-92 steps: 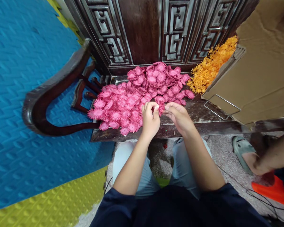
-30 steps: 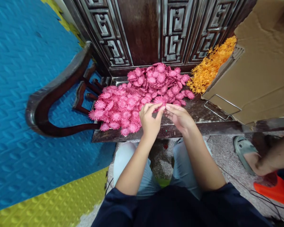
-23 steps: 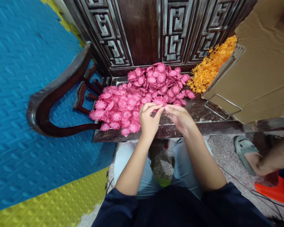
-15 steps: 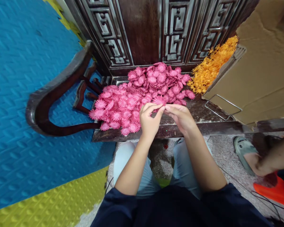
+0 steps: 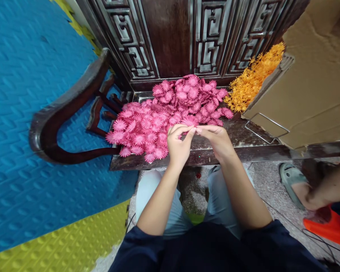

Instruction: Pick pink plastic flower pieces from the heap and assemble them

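Note:
Both hands meet at the front edge of the pink flower heap, fingertips pinched together. A pink artificial flower point(image 5: 190, 120) shows just above the fingertips, petals facing up. My left hand point(image 5: 179, 142) is closed, thumb against forefinger at the flower's base. From the other side my right hand point(image 5: 217, 139) pinches at the same spot, its tips touching those of the left. What lies between the fingertips is mostly hidden. Behind and to the left spreads a heap of pink artificial flowers point(image 5: 147, 126) on the dark wooden bench point(image 5: 209, 154).
Orange artificial flowers point(image 5: 248, 85) lie at the right, beside a large cardboard sheet point(image 5: 308, 83) with a bent wire point(image 5: 268, 128) at its lower edge. A curved wooden armrest point(image 5: 45, 132) stands at left over blue mats point(image 5: 17, 181). Another person's foot point(image 5: 302, 190) rests at right.
Almost nothing differs. The fingertips have shifted very slightly to the left and the right fingers have drawn a little closer in; the flower stays in the same place.

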Demonstrator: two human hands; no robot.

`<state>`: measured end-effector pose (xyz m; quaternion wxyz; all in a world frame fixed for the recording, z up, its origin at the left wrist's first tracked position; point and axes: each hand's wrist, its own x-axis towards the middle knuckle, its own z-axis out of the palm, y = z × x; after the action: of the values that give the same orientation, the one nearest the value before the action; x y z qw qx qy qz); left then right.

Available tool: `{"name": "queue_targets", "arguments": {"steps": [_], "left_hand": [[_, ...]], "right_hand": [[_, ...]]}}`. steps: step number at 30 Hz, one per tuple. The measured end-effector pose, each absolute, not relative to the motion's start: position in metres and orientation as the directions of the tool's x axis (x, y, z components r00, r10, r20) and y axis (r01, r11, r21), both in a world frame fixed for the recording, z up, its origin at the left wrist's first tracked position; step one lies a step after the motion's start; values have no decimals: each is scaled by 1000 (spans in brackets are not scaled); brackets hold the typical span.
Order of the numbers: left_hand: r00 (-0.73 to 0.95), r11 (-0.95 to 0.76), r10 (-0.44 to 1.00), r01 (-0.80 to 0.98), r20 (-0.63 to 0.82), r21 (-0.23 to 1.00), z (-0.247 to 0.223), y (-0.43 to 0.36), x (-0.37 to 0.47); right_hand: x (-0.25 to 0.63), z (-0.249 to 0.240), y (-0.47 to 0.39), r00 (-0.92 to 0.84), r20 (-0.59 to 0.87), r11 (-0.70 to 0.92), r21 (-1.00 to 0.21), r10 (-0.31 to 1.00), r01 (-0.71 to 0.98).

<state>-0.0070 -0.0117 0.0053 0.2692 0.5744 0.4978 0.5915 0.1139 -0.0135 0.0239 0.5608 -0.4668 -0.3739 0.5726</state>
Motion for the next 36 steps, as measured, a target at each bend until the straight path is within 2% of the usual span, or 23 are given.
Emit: {"name": "queue_targets", "arguments": {"steps": [6, 19, 26, 31, 34, 36], "left_hand": [[-212, -355, 882, 290, 421, 889, 5, -12, -6], [-207, -318, 922, 71, 326, 945, 5, -10, -9], [-264, -240, 932, 68, 249, 968, 6, -10, -2], [-382, -221, 898, 41, 220, 974, 4, -7, -4], [-557, -241, 807, -1, 199, 971, 3, -1, -14], [-671, -215, 733, -70, 113, 974, 3, 6, -24]], "right_hand": [[111, 22, -14, 71, -90, -69, -965, 993, -251], [108, 23, -15, 79, -126, -101, -960, 989, -262], [107, 21, -13, 129, -138, -104, -965, 982, -239], [107, 19, -10, 238, -216, -109, -913, 947, -393], [112, 20, -8, 323, -257, -64, -861, 911, -504], [116, 20, -6, 364, -223, -11, -866, 904, -501]]}}
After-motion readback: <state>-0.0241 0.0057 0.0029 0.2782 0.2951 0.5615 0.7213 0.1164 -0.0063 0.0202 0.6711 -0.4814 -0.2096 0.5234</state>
